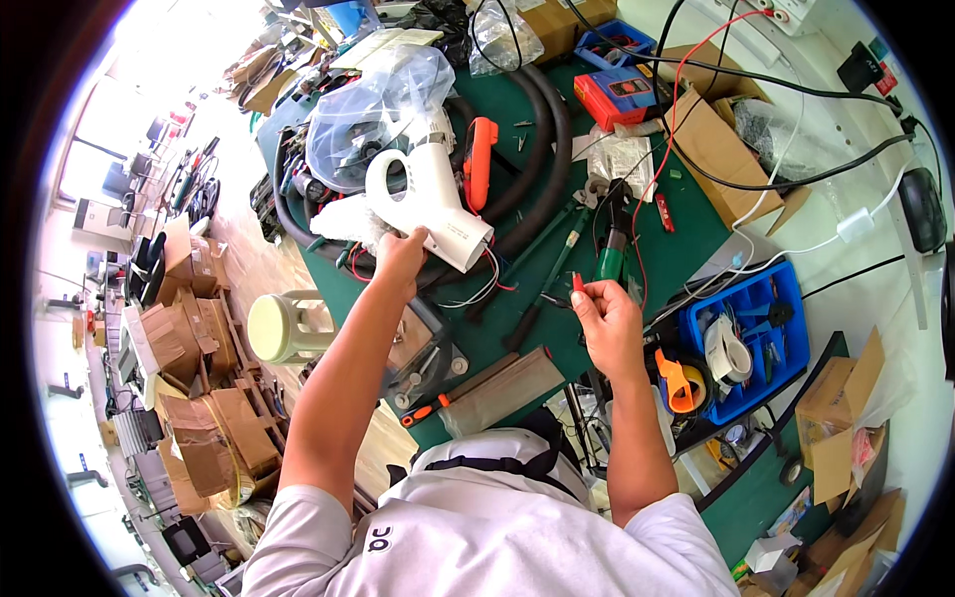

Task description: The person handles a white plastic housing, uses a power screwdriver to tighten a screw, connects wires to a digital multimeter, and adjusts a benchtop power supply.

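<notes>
My left hand (403, 261) grips the lower end of a white plastic appliance housing (445, 214) with a looped handle and loose wires hanging beneath it. My right hand (609, 318) pinches a small red connector (578, 283), with a dark piece beside it below my thumb. Just behind that hand lies a green and black tool (611, 256). An orange handheld meter (479, 162) rests right of the housing, and thick black hoses (552, 149) curve behind it. A clear plastic bag (348, 134) lies above the housing on the green mat (662, 269).
A blue divided bin (783, 348) holds tape and tools at the right. A red box (607, 104), cardboard (708, 149) and cables line the back. A pale green stool (271, 333) stands left of the table. Boxes (214, 448) pile up along the left floor.
</notes>
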Tool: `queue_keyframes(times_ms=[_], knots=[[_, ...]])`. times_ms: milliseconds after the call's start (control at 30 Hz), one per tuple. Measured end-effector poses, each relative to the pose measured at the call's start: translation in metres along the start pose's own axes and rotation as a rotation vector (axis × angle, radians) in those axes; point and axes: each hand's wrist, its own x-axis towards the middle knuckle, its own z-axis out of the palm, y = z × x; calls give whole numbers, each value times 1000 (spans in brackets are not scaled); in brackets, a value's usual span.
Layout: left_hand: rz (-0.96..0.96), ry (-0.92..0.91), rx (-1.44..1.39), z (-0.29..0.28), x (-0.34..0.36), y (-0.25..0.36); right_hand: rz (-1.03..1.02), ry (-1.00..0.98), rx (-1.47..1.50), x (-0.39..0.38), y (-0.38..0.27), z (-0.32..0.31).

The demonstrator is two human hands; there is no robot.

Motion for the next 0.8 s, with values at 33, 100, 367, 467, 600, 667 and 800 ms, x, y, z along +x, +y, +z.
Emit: queue_keyframes(times_ms=[33,100,367,467,600,667,800], knots=[[131,139,92,1,-4,-4,-8,-5,-4,-2,1,0],[391,414,280,8,-17,-17,-23,-15,-12,-6,2,0],[915,-80,659,50,-140,-13,-32,-98,-38,-19,11,6],[1114,28,773,64,-123,-29,-69,-150,-157,-20,2,12],[1202,41,771,70,-107,-39,-96,-172,-255,-15,-3,17],[1235,35,748,72,-106,-35,-116,-179,-273,-12,1,19],[1261,20,763,68,-108,-32,-148,-201,-315,-8,-10,24]])
